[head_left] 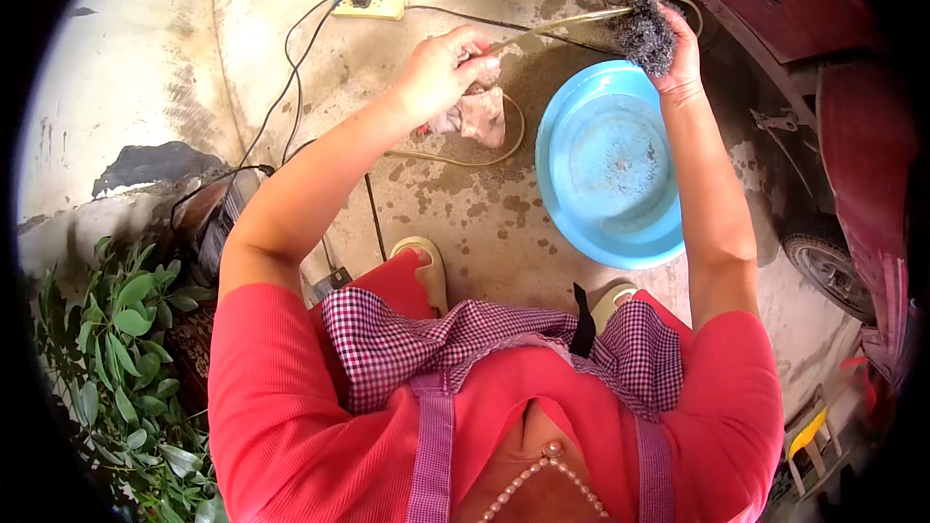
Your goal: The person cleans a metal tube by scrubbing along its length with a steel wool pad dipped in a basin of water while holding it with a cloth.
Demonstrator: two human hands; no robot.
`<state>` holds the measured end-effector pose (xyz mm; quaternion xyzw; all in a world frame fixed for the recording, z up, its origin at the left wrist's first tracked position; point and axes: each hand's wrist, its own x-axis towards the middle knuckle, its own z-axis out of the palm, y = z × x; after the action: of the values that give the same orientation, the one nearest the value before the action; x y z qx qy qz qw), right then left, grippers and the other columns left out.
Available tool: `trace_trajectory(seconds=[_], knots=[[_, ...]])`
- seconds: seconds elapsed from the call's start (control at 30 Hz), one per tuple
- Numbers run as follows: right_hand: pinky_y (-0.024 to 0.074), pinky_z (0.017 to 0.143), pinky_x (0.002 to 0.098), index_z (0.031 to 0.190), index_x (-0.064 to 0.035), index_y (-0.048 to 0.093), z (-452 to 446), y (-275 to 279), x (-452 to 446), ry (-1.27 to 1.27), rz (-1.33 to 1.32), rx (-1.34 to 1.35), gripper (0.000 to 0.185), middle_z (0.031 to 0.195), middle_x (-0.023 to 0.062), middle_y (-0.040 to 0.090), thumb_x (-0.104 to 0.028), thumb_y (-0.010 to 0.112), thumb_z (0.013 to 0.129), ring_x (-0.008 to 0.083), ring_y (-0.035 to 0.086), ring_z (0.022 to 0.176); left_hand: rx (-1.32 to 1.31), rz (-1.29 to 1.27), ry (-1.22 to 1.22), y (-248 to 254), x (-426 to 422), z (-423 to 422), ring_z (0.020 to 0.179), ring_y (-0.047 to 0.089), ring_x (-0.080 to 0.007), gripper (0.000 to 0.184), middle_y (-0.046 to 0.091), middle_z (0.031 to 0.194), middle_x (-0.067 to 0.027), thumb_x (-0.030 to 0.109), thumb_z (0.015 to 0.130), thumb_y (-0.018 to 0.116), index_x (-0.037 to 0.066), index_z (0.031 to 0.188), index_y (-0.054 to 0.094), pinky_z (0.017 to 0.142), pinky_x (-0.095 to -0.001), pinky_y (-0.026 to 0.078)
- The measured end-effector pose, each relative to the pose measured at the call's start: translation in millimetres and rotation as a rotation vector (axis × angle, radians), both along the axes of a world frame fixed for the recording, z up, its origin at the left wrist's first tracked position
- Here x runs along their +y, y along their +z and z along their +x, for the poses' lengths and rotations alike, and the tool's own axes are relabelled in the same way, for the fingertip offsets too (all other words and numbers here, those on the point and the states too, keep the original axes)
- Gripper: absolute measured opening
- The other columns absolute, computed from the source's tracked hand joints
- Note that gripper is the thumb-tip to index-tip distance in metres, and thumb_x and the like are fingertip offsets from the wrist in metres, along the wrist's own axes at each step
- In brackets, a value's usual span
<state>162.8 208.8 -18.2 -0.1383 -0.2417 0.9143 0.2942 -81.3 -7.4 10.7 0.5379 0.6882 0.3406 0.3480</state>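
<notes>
My left hand [448, 70] is closed on a thin yellowish cord [560, 23], drawn taut toward the right. Whether it is a cable or a hose, I cannot tell. A pinkish rag [482, 118] hangs just below that hand; whether my fingers grip it too is hidden. My right hand [682, 60] clasps a dark steel wool scourer [646, 31], pressed around the cord at its other end. Beneath the right hand and forearm, a light blue basin [556, 174] stands on the floor, with shallow water and dark specks inside.
A yellow power strip [372, 7] with black cables lies on the stained concrete floor. Leafy plants [126, 329] grow at left beside a peeling wall [126, 58]. A red vehicle [862, 155] with a small wheel [831, 266] is on the right. My slippers [432, 276] are near the basin.
</notes>
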Motion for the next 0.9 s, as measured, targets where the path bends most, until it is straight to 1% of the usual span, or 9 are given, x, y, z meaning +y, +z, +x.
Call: trace_trajectory(seconds=[0.1,0.2,0.23,0.33,0.47,0.57,0.8,0.87,0.9], knots=[[0.0490,0.081,0.0375,0.102,-0.0034,0.058,-6,-3,-6,-0.107,-0.036,-0.025,0.024,0.095,0.0090,0.063,-0.017,0.052,0.084,0.0222,0.060,0.086,0.276,0.068,0.002,23,-1,8,0.065,0.053,-0.0089,0.019,0.059,0.074,-0.0006,0.016,0.087,0.058,0.001,0.098,0.060,0.064,-0.0243,0.046],[0.0483,0.082,0.0371,0.103,-0.0045,0.058,-23,1,-15,-0.280,-0.053,-0.083,0.022,0.096,0.0079,0.062,-0.018,0.053,0.085,0.0218,0.059,0.087,-0.211,-0.087,-0.028,14,4,7,0.068,0.054,-0.0101,0.019,0.059,0.074,-0.0007,0.017,0.087,0.057,0.001,0.097,0.061,0.070,-0.0252,0.045],[0.0479,0.083,0.0376,0.101,-0.0043,0.058,-28,6,-19,-0.279,-0.039,-0.105,0.022,0.096,0.0077,0.062,-0.019,0.057,0.085,0.0220,0.059,0.087,-0.235,-0.116,-0.093,18,3,7,0.069,0.052,-0.0091,0.020,0.056,0.071,-0.0001,0.019,0.087,0.056,0.002,0.096,0.061,0.072,-0.0235,0.042],[0.0484,0.082,0.0384,0.100,-0.0038,0.058,-42,21,-42,-0.167,-0.001,-0.086,0.023,0.096,0.0076,0.062,-0.020,0.061,0.083,0.0221,0.059,0.087,-0.557,-0.185,-0.145,20,5,10,0.063,0.050,-0.0079,0.019,0.056,0.071,-0.0003,0.020,0.088,0.055,0.004,0.093,0.063,0.061,-0.0219,0.043],[0.0512,0.078,0.0362,0.110,-0.0019,0.052,-66,35,-90,0.005,0.175,-0.165,0.035,0.095,0.0109,0.062,-0.016,0.064,0.081,0.0205,0.061,0.085,-0.890,-0.352,-0.038,30,10,12,0.068,0.049,-0.0072,0.017,0.055,0.071,0.0000,0.020,0.087,0.056,0.004,0.087,0.062,0.066,-0.0218,0.042],[0.0527,0.072,0.0318,0.120,-0.0019,0.042,-74,39,-106,0.014,0.165,-0.181,0.051,0.095,0.0131,0.061,-0.007,0.067,0.077,0.0201,0.062,0.080,-0.842,-0.376,0.031,25,4,17,0.064,0.047,-0.0068,0.019,0.053,0.070,0.0019,0.022,0.086,0.057,0.004,0.087,0.061,0.063,-0.0189,0.040],[0.0523,0.070,0.0355,0.116,0.0046,0.042,-90,37,-93,-0.123,0.253,-0.546,0.055,0.095,0.0162,0.060,0.004,0.070,0.068,0.0241,0.062,0.082,-0.744,-0.322,0.025,11,0,8,0.067,0.046,-0.0066,0.018,0.054,0.073,0.0029,0.023,0.086,0.057,0.005,0.084,0.060,0.065,-0.0199,0.040],[0.0511,0.067,0.0339,0.102,0.0007,0.055,-92,31,-69,-0.206,0.249,-0.669,0.038,0.089,0.0100,0.063,-0.005,0.073,0.069,0.0202,0.061,0.076,-0.648,-0.266,0.039,23,6,9,0.065,0.046,-0.0065,0.018,0.053,0.071,0.0030,0.023,0.086,0.057,0.005,0.083,0.060,0.064,-0.0193,0.039],[0.0510,0.066,0.0335,0.099,-0.0002,0.057,-86,25,-42,-0.168,0.144,-0.674,0.033,0.087,0.0098,0.063,-0.008,0.073,0.070,0.0205,0.061,0.075,-0.598,-0.252,-0.063,24,6,7,0.063,0.044,-0.0066,0.018,0.051,0.067,0.0027,0.021,0.087,0.056,0.004,0.081,0.060,0.062,-0.0193,0.037]])
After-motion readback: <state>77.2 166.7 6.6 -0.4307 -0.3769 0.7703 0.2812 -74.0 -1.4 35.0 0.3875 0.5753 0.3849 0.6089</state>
